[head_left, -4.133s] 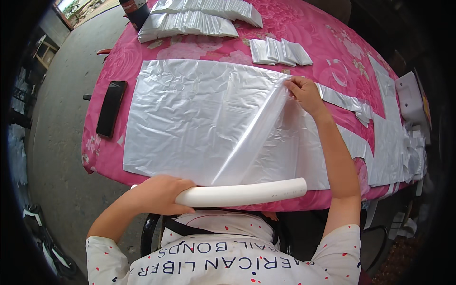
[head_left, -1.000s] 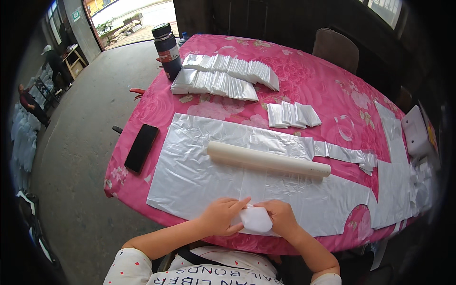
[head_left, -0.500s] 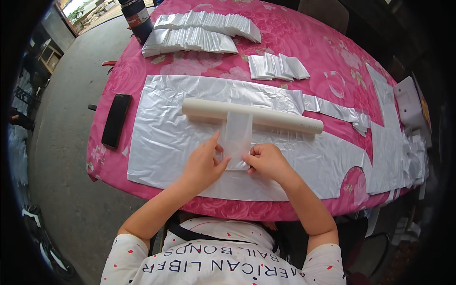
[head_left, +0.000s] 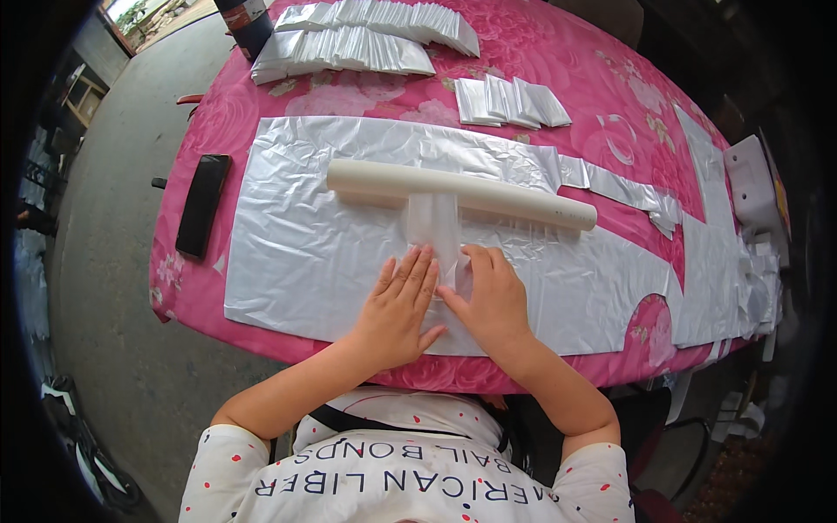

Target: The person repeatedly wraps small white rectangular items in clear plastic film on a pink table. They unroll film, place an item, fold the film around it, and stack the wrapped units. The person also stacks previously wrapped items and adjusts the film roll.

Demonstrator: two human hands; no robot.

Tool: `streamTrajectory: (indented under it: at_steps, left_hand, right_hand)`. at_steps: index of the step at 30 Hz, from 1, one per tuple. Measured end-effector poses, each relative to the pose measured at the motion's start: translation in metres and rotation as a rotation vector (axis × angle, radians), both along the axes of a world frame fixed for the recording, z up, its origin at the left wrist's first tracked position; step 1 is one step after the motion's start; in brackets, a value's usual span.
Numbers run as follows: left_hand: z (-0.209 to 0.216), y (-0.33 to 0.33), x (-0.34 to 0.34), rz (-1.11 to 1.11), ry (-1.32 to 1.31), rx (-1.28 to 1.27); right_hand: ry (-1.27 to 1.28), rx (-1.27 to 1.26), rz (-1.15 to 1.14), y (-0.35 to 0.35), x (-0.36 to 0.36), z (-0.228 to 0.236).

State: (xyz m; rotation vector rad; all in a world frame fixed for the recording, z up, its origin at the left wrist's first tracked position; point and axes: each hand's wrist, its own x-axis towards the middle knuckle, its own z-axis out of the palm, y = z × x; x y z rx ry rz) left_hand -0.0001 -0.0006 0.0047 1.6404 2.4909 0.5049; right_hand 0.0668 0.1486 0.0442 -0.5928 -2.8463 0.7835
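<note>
I see the left hand (head_left: 394,312) flat, fingers close, the right hand (head_left: 493,303) with thumb wide, at the plastic strip (head_left: 434,222), which uneven pressing could crease.

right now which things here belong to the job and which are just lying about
Likely in the job:
film strip, at the left hand and right hand
tube
sheets
folded packs

Apparently just lying about:
phone
bottle

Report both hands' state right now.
Left hand: open, laid flat on the folded plastic strip.
Right hand: open, at the strip's right edge.
</note>
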Motion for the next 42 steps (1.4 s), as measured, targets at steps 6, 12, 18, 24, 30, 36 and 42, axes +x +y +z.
streamTrajectory:
  at_steps: [6,12,18,24,30,36,42]
  left_hand:
    - [0.005,-0.001,-0.018,-0.034,-0.064,0.070]
    - [0.014,0.007,-0.029,-0.047,-0.019,0.174]
    - [0.002,0.012,-0.037,-0.101,0.190,0.173]
    - [0.010,-0.018,-0.018,-0.303,0.078,0.272]
    - [0.007,-0.019,-0.017,-0.249,-0.098,0.287]
    - [0.013,-0.002,-0.020,0.145,-0.490,0.310]
    - [0.021,0.023,-0.041,0.460,-0.699,0.230]
  right_hand:
    - [0.248,0.208,0.653,0.033,-0.009,-0.019]
    - [0.201,0.021,0.586,0.047,-0.015,-0.013]
    - [0.308,-0.007,0.560,0.052,-0.021,-0.022]
    - [0.416,-0.037,0.635,0.036,0.010,-0.030]
    - [0.444,-0.075,0.556,0.028,0.024,-0.032]
    - [0.166,-0.427,0.233,0.030,0.014,-0.017]
    - [-0.192,-0.723,-0.022,0.038,-0.016,0.000]
